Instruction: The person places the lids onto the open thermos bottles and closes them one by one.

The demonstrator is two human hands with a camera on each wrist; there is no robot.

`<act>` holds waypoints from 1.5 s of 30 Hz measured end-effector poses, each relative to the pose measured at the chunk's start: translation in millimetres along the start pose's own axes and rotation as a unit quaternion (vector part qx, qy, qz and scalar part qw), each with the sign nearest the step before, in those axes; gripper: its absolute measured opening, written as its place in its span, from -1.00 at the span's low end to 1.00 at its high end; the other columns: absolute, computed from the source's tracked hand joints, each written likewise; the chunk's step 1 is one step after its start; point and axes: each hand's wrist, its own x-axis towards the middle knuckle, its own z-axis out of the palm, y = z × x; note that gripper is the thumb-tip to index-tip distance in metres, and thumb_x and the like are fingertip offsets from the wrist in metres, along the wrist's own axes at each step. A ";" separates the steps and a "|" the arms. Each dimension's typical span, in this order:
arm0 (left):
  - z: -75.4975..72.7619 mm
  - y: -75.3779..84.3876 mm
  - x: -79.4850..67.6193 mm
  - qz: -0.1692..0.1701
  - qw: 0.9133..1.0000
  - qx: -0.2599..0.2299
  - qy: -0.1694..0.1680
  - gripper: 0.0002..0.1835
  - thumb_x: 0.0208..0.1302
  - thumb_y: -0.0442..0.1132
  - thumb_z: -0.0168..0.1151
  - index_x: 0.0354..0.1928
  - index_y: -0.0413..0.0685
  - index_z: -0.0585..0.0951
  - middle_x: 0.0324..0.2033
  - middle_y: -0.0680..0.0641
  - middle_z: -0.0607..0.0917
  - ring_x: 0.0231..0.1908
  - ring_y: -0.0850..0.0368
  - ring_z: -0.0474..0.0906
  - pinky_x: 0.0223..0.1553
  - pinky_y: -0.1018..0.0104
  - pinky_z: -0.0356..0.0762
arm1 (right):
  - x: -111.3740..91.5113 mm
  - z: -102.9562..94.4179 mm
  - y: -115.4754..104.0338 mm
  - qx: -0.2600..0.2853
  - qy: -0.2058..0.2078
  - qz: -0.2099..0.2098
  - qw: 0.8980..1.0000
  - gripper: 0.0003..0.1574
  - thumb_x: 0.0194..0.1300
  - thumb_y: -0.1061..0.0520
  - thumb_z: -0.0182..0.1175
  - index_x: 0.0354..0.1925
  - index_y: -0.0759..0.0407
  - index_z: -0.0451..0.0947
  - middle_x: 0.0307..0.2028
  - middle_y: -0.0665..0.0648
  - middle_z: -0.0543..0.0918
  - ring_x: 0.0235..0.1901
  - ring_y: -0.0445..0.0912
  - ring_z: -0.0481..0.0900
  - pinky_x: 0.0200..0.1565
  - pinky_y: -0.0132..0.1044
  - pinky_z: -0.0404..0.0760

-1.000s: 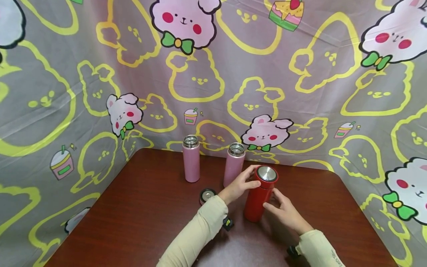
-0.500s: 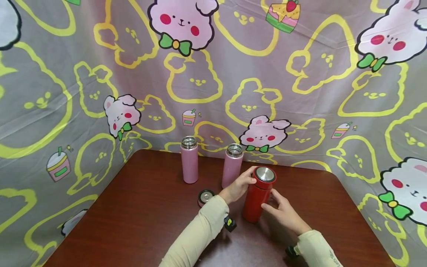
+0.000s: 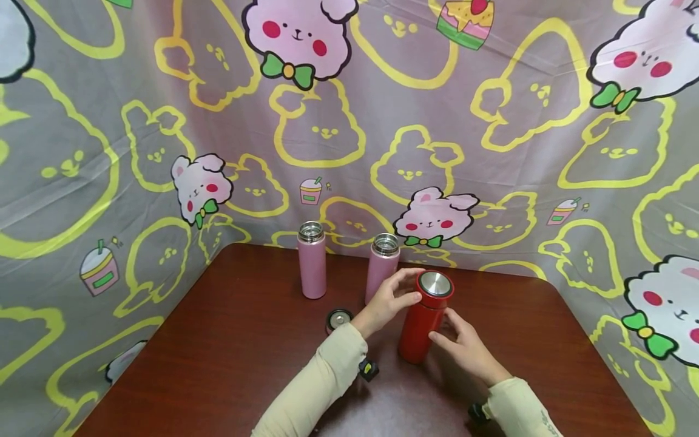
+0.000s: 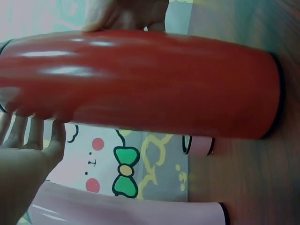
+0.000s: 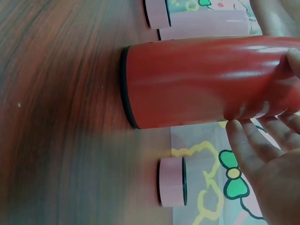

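Observation:
A tall red thermos (image 3: 421, 334) stands on the table, its silver-topped lid (image 3: 435, 284) in place. My left hand (image 3: 389, 300) holds it high up from the left, thumb and fingers round the lid and its seam. In the left wrist view the left fingers (image 4: 35, 133) pass behind the red wall. Lower down on the right side, my right hand (image 3: 468, 347) grips the body, thumb in front. From the right wrist view the right fingers (image 5: 255, 143) rest against the red surface.
Two lidless pink thermoses (image 3: 313, 267) (image 3: 382, 267) stand behind, towards the back edge. One pink lid (image 3: 340, 320) lies upturned beside my left wrist. Another pink lid (image 5: 172, 182) shows in the right wrist view. Patterned cloth (image 3: 327, 139) hangs round the brown table (image 3: 235, 340).
The left fingers shift slightly on the lid, with the left forearm moving a little to the left. The red thermos stays in place and my right hand keeps its grip.

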 end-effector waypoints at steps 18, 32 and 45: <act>5.6 36.9 -9.0 -0.013 0.998 0.067 -0.004 -0.41 0.23 -0.31 0.24 0.29 -0.22 0.32 0.07 -0.21 0.53 0.03 0.13 0.50 0.08 0.24 0.44 | -0.1 3.0 -30.6 -0.009 0.026 0.007 1.000 -0.39 0.10 0.34 0.34 0.11 0.33 0.36 -0.13 0.22 0.62 -0.14 0.02 0.59 -0.10 0.03 0.56; 0.0 -2.9 3.1 -0.007 0.999 0.051 -0.005 -0.40 0.22 -0.24 0.29 0.31 -0.02 0.35 0.09 -0.07 0.53 0.02 0.20 0.49 0.06 0.33 0.44 | 0.5 2.4 -29.3 -0.016 0.038 0.003 0.999 -0.39 0.05 0.34 0.38 0.07 0.32 0.39 -0.17 0.21 0.64 -0.18 -0.01 0.61 -0.13 -0.02 0.60; 5.4 0.7 3.2 -0.023 0.998 0.053 0.022 -0.40 0.13 -0.27 0.37 0.24 0.01 0.41 0.00 0.04 0.57 -0.08 0.23 0.53 -0.01 0.33 0.49 | 1.1 0.5 -3.0 -0.009 0.031 0.008 0.999 -0.35 0.05 0.28 0.40 0.11 0.23 0.39 -0.13 0.19 0.64 -0.14 -0.05 0.61 -0.10 -0.08 0.59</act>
